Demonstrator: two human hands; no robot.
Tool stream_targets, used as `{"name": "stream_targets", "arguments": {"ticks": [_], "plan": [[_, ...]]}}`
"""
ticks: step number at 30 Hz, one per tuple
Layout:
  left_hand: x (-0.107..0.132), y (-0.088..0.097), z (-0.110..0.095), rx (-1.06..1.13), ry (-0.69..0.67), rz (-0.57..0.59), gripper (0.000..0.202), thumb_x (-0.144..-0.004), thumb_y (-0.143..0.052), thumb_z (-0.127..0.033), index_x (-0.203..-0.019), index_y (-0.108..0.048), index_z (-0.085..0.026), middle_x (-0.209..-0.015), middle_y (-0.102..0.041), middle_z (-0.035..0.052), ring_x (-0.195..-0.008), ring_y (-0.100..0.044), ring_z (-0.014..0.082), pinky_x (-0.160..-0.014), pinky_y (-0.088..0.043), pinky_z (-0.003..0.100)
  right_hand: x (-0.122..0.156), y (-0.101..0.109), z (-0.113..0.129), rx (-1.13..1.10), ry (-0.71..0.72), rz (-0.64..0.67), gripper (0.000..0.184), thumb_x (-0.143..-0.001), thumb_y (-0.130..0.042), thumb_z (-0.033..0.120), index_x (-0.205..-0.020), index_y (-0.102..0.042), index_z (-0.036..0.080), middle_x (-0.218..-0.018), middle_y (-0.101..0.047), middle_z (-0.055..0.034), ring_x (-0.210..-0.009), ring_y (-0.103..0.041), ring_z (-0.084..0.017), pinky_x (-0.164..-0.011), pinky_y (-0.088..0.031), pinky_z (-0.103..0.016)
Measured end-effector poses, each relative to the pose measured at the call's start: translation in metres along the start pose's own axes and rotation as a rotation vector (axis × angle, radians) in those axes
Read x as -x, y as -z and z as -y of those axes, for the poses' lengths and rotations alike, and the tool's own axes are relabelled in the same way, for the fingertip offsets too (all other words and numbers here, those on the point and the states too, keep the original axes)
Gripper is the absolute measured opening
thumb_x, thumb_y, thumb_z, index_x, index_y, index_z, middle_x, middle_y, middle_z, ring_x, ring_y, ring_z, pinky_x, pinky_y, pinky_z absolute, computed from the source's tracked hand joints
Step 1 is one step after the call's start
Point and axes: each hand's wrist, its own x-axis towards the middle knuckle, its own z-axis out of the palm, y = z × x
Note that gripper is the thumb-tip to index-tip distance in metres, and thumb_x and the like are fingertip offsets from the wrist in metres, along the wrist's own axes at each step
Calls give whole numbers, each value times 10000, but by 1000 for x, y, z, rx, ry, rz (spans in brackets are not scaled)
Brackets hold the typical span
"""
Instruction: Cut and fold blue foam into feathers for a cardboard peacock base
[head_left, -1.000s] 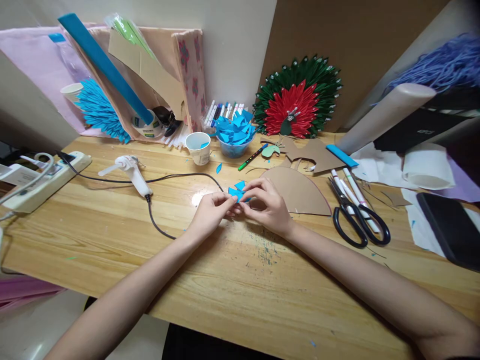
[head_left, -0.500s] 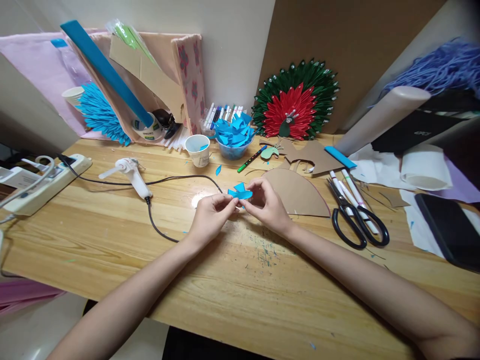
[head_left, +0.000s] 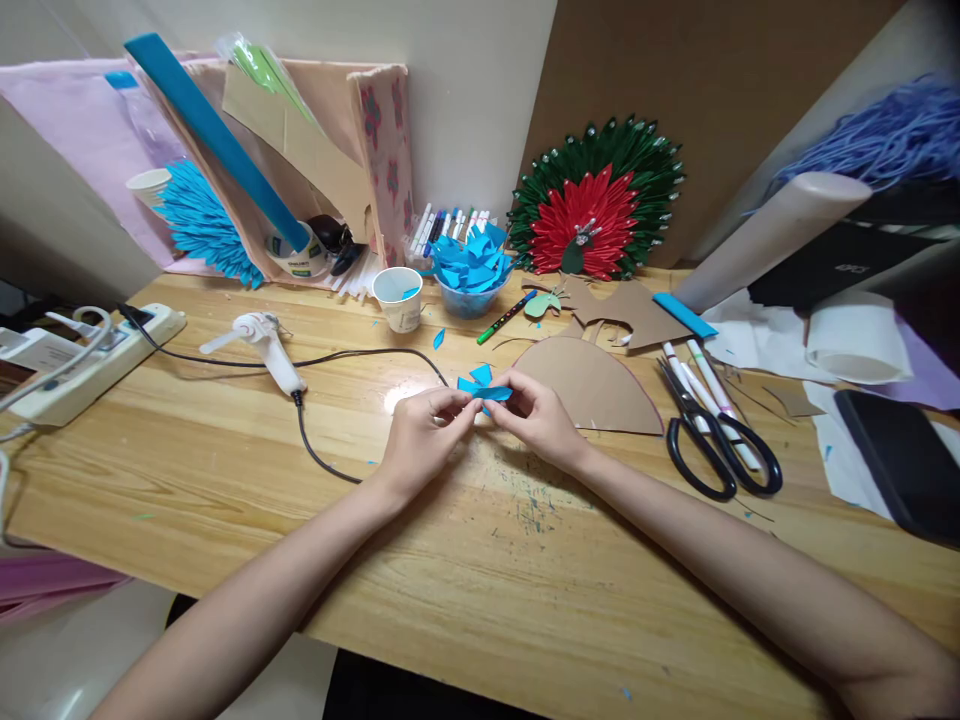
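Between my two hands, over the middle of the table, is a small folded piece of blue paper (head_left: 484, 390) with pointed ends. My left hand (head_left: 427, 430) pinches its lower left side between thumb and fingers. On the other side, my right hand (head_left: 536, 415) is closed on the same piece, the fingertips of both hands almost meeting. A second blue flap stands up behind the strip; whether it is a separate piece I cannot tell. Just beyond my right hand lies a fan-shaped piece of cardboard (head_left: 592, 385).
Behind my hands stand a bowl of blue paper pieces (head_left: 472, 275) and a paper cup (head_left: 398, 300). A white glue gun (head_left: 270, 355) with a black cord lies left. Black-handled scissors (head_left: 716, 440), markers and a phone (head_left: 900, 460) lie right. A red-green peacock craft (head_left: 592, 205) leans behind.
The right fingers have lowered and drawn in around the blue paper, and its front strip now lies flatter and reaches farther right. The left hand has barely moved.
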Motion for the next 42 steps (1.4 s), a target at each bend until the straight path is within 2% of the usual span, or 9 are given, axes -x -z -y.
{"name": "stream_targets", "arguments": {"ticks": [5,11,19,24,28,32,36,39,42], "plan": [[-1,-2,1,-6,20,-5,179,-773,-605,-293,-730,-674,-133,-687,-671,43,-591,-578,116,-566,-456,218,0,0,-2,-24,23,13,99,-787,-589,247,-745,-523,185,-723,-486,19,-652,-460,-110,-593,-370,-240],[-8,1,3,76,162,22,201,-739,-625,-307,-696,-661,-113,-655,-658,47,-568,-570,116,-534,-436,212,-3,0,-5,-79,-36,28,128,-774,-591,251,-712,-510,175,-677,-483,22,-621,-456,-107,-567,-369,-244],[-15,13,-4,188,291,72,240,-721,-637,-350,-672,-671,-118,-655,-679,51,-565,-589,125,-516,-433,209,-4,2,-4,-59,-34,1,148,-814,-537,303,-823,-600,169,-740,-571,-22,-619,-518,-122,-534,-428,-252],[-18,16,-8,311,433,55,209,-684,-658,-314,-607,-656,-120,-576,-658,34,-480,-551,101,-469,-410,199,1,5,3,294,237,-194,218,-817,-562,246,-1031,-601,229,-959,-574,-56,-800,-561,-168,-720,-481,-337],[-17,15,-8,318,502,163,201,-705,-639,-285,-593,-668,-121,-560,-659,42,-472,-555,94,-446,-392,183,3,5,8,519,497,-150,174,-789,-621,195,-951,-643,254,-959,-598,-63,-925,-553,-212,-812,-449,-392],[-17,12,-4,403,535,258,243,-741,-613,-333,-653,-681,-117,-666,-695,84,-546,-608,113,-477,-425,188,3,5,7,599,546,-122,94,-819,-598,189,-886,-652,227,-891,-613,-69,-847,-561,-202,-759,-438,-386],[-16,10,-2,357,450,186,385,-772,-569,-464,-812,-683,-98,-747,-699,112,-614,-628,148,-524,-469,228,2,5,4,555,471,-179,71,-829,-576,196,-858,-630,231,-866,-609,-53,-857,-553,-208,-774,-434,-397],[-13,9,-2,216,255,119,363,-765,-601,-432,-952,-667,-128,-876,-697,98,-740,-640,162,-631,-501,250,1,5,4,481,388,-198,45,-823,-579,210,-846,-613,228,-866,-605,-49,-879,-549,-214,-792,-440,-399],[-10,7,-1,150,131,162,283,-776,-604,-375,-931,-680,-151,-888,-688,78,-796,-634,163,-706,-511,267,0,5,4,418,329,-177,27,-827,-575,224,-829,-602,220,-867,-591,-51,-866,-554,-204,-767,-460,-374]]}}
